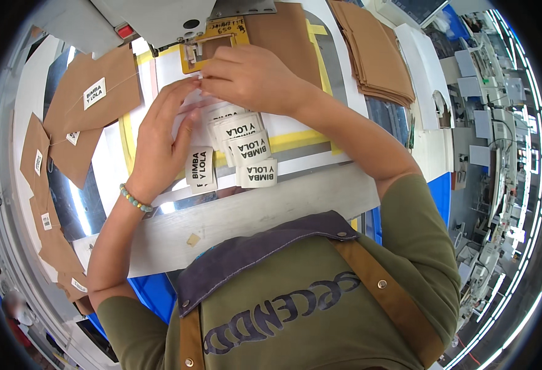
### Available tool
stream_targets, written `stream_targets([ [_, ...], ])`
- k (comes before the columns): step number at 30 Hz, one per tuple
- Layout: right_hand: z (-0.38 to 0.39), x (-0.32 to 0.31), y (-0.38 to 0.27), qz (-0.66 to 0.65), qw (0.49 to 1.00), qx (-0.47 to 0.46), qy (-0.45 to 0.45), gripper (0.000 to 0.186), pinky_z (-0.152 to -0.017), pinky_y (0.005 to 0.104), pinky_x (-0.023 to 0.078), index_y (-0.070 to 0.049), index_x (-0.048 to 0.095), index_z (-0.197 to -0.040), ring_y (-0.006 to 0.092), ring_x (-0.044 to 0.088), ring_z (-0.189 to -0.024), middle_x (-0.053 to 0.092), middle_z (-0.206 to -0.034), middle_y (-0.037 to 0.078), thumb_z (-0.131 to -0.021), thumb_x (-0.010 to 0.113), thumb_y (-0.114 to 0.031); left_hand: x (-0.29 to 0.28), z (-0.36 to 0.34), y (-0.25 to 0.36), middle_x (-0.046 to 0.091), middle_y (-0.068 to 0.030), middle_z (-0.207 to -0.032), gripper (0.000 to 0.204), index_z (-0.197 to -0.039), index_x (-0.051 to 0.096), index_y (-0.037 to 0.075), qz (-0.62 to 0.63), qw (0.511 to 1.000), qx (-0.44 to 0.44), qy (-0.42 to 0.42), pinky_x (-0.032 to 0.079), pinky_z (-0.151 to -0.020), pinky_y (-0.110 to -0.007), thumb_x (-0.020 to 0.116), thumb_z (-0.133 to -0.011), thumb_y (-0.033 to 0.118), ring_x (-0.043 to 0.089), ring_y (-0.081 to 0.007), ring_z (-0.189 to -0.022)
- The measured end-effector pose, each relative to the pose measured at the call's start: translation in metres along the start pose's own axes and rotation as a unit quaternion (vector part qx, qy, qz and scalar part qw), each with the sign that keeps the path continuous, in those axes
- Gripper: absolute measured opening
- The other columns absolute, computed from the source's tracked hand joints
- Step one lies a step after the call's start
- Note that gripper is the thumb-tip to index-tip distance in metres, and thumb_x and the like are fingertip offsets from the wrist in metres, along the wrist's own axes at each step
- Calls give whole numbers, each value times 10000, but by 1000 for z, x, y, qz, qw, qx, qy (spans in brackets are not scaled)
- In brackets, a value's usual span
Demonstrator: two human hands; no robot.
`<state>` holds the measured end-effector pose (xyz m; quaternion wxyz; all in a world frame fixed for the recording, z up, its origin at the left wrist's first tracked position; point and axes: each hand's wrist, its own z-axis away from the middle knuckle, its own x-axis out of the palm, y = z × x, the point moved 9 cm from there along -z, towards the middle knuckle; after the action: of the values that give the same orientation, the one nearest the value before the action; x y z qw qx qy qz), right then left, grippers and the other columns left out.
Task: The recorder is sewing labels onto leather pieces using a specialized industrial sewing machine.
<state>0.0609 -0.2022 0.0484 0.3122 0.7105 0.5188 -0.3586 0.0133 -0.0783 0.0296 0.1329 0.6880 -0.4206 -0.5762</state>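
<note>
My right hand [246,77] is closed in a pinch just in front of a yellow rectangular frame [245,38]; whatever its fingertips hold is hidden. My left hand [165,132] reaches up beside it, thumb apart from the stretched fingers, its index fingertip meeting the right fingertips. Beneath my hands lie loose white labels with black print [252,148] in an overlapping pile. A smaller stack of the same labels [200,168] sits beside my left thumb. The yellow frame, with a cut-out window, is under a sewing machine head [160,18]. A brown fabric panel [286,46] extends to its right.
Brown pieces with white labels attached [113,77] spread along the left side, joined by thread. A stack of brown panels [372,55] stands at the back right. Yellow tape [126,139] borders the white work surface. A pale table edge [271,206] runs before me.
</note>
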Motion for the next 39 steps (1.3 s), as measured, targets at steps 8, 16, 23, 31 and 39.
stream_targets([
  [8,57,-65,47,7,984,178,15,231,-920,383,580,-131,787,-1153,232,665,-1134,752,-1146,8,-983,726,-275,13,-2,15,599,-159,-1528,520,-1540,538,46,-118,985,113,-56,447,-1183,-474,631,-1030,79,514,-394,-1436],
  [16,121,-48,27,-36,947,241,-211,581,-1295,540,256,-47,564,-1535,317,334,-1595,487,-1659,99,-1077,607,-402,22,6,1,437,-61,-1707,615,-1596,483,31,-266,953,94,-108,323,-1270,-489,623,-1039,253,360,-382,-1566],
  [23,94,-14,22,-21,951,223,-213,603,-1322,593,170,-56,486,-1594,318,261,-1631,453,-1684,95,-1099,571,-389,-7,25,-23,431,-62,-1710,675,-1606,474,39,-302,949,46,-76,319,-1274,-505,675,-1005,271,350,-371,-1575],
  [31,107,-31,37,-63,949,262,-163,565,-1325,563,168,-61,502,-1585,334,269,-1625,449,-1690,90,-1104,546,-355,-26,38,-29,373,-23,-1745,768,-1673,386,123,-268,957,73,-86,256,-1318,-527,700,-982,239,272,-352,-1621],
  [39,110,-33,21,-29,950,243,-195,560,-1323,533,207,-43,520,-1565,339,286,-1613,427,-1700,102,-1093,555,-341,-19,34,-35,439,-35,-1703,653,-1595,500,91,-242,963,71,-97,261,-1306,-535,694,-1008,301,312,-362,-1594],
])
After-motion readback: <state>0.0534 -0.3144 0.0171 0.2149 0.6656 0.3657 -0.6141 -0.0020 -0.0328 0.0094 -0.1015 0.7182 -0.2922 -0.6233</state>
